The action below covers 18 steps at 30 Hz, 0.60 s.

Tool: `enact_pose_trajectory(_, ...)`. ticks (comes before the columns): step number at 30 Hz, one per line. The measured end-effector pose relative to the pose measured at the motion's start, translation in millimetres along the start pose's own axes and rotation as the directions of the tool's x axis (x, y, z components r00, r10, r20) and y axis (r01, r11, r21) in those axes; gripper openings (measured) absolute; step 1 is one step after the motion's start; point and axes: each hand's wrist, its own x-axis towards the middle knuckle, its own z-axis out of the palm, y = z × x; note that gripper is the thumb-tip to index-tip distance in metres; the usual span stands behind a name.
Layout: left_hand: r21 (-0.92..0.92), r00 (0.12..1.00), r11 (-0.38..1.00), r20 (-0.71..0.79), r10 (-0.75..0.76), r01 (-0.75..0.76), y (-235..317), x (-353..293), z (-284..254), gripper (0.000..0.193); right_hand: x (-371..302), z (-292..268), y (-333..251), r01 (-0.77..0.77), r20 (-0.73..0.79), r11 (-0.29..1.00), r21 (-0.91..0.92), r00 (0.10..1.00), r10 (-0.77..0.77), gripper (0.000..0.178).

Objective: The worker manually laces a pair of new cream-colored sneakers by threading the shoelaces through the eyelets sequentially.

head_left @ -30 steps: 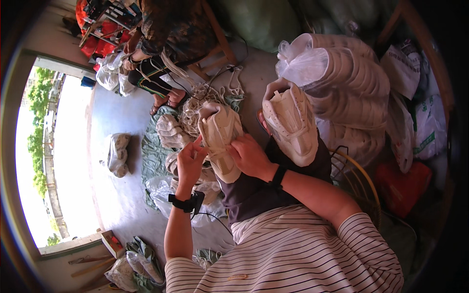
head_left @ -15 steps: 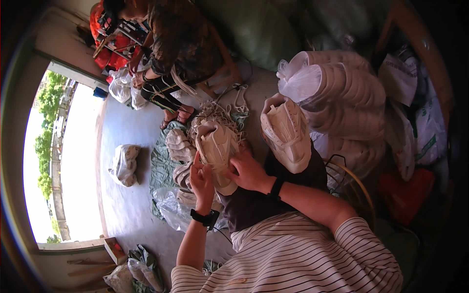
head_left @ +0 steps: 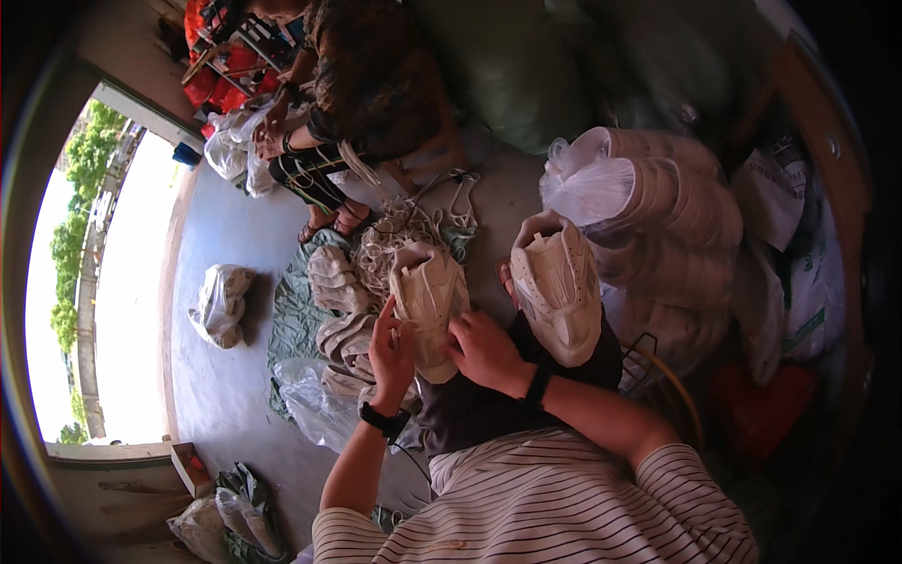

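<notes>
A beige sneaker (head_left: 427, 296) rests on my lap, toe toward me, with its tongue standing up at the collar. My left hand (head_left: 391, 359) is at the sneaker's left side, index finger pointing up along the upper and the other fingers curled in. On the right side, my right hand (head_left: 487, 352) is closed, its thumb and fingertips together against the shoe near the toe. Whatever either hand pinches is too small to make out. A second beige sneaker (head_left: 561, 296) sits to the right on my other knee, untouched.
Beyond the sneaker lies a heap of pale laces (head_left: 402, 235). Stacked shoe parts (head_left: 340, 282) lie on a green sheet (head_left: 289, 324) beside clear plastic (head_left: 324, 404). Bagged shoe parts (head_left: 662, 202) pile up at the right. Another person (head_left: 371, 85) sits at the far left.
My right hand has drawn back from behind the sneaker's right side toward the toe, fingers now curled. My left hand stays at the left side. The whole view has shifted slightly.
</notes>
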Motion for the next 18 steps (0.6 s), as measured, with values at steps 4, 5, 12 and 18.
enact_pose_trajectory(4, 0.213, 0.975, 0.961, 0.176, 0.137, -0.174, -3.9, 34.2, -38.7, 0.012, 24.3, 6.2, -7.8, -0.015, 0.073, 1.000, -0.021, 0.997, 0.016, 0.014)
enact_pose_trajectory(5, 0.214, 0.978, 0.973, 0.203, 0.042, -0.086, 3.2, 36.3, -46.5, 0.010, 28.5, 6.4, -12.9, -0.025, 0.067, 1.000, 0.012, 0.997, 0.024, 0.011)
enact_pose_trajectory(12, 0.253, 0.892, 0.938, 0.439, 0.106, -0.236, 15.2, 25.2, -76.2, 0.015, 64.7, 24.3, -38.5, -0.516, 0.476, 0.782, 0.351, 0.817, 0.325, 0.017)
enact_pose_trajectory(18, 0.027, 0.522, 0.981, 0.850, 0.079, -0.193, 8.6, -4.7, -82.5, 0.017, 71.5, 66.4, -22.2, -0.681, 0.639, 0.530, 0.505, 0.708, 0.301, 0.016)
